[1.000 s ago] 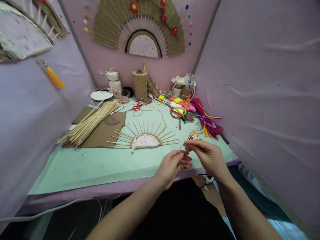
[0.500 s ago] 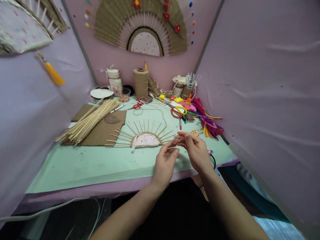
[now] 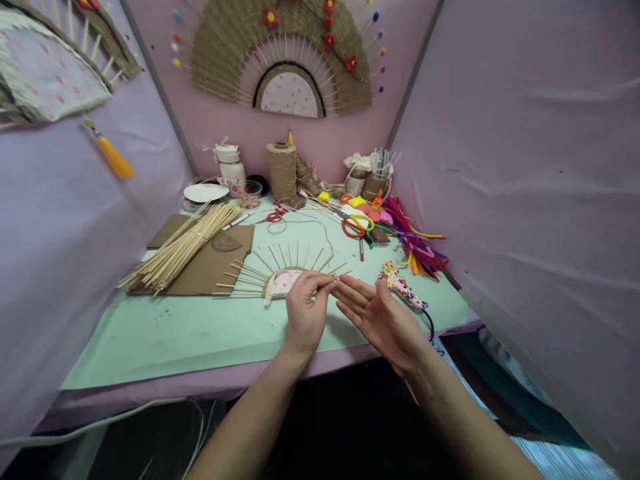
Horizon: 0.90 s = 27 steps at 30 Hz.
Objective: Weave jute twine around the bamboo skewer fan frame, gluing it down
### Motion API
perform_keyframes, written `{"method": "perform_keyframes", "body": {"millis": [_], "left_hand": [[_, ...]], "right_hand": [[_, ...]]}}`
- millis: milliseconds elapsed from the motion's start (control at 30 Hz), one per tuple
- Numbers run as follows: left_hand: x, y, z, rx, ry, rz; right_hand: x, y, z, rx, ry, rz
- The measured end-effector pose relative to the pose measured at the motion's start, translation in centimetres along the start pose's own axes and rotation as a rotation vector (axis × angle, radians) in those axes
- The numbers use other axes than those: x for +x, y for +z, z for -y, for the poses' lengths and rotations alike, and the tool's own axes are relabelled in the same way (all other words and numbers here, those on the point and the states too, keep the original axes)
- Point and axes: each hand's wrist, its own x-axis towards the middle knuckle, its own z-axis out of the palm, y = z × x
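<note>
A half-made fan [image 3: 280,273] of bamboo sticks around a dotted fabric half-circle lies on the mint table cover [image 3: 190,330]. My left hand [image 3: 306,308] is over its right side, fingers pinched together at the ends of the right-hand sticks; what they pinch is too small to name. My right hand [image 3: 379,315] is beside it, palm up, fingers stretched out and empty, fingertips close to the left hand's. A flower-patterned glue gun [image 3: 401,286] lies just right of my right hand.
A bundle of bamboo sticks [image 3: 183,245] rests on brown cardboard [image 3: 210,267] at the left. At the back stand a twine spool [image 3: 281,169], jars, a plate, scissors [image 3: 356,224] and coloured pipe cleaners [image 3: 414,244]. Fabric walls close in on both sides; finished fans hang above.
Both hands have moved left and forward from the table's front edge onto the fan's right side. The right hand has opened palm up, uncovering the glue gun.
</note>
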Motion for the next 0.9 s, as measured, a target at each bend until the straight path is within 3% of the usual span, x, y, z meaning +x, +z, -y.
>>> {"method": "perform_keyframes", "body": {"millis": [200,300,367,433,533,667,767,900], "left_hand": [[1.1,-1.3,0.0,-0.164,-0.166,-0.142],[0.8,-0.9,0.1,-0.097,-0.172,0.03],[0.2,-0.1,0.0,-0.057,-0.189,0.213],[-0.6,0.9,0.0,-0.078,-0.225,0.322],[-1.7,2.2,-0.3,-0.164,-0.359,0.358],[-2.3,3.1,-0.5,-0.216,-0.47,0.338],[-2.6,3.6,-0.6,-0.183,-0.421,0.361],[-4.0,5.4,-0.4,-0.083,-0.295,0.573]], "right_hand": [[-1.5,-0.7,1.1,-0.071,-0.001,0.001],[-1.9,-1.3,1.9,-0.169,-0.065,-0.047],[-2.2,-1.7,2.4,-0.271,-0.163,-0.09],[-2.7,-2.2,3.0,-0.422,-0.295,-0.149],[-3.6,-3.0,3.7,-0.687,-0.426,-0.246],[-4.5,-3.9,4.2,-0.827,-0.451,-0.316],[-4.9,-4.1,4.8,-0.839,-0.474,-0.401],[-6.3,-3.4,6.9,-0.945,-0.524,-0.57]]}}
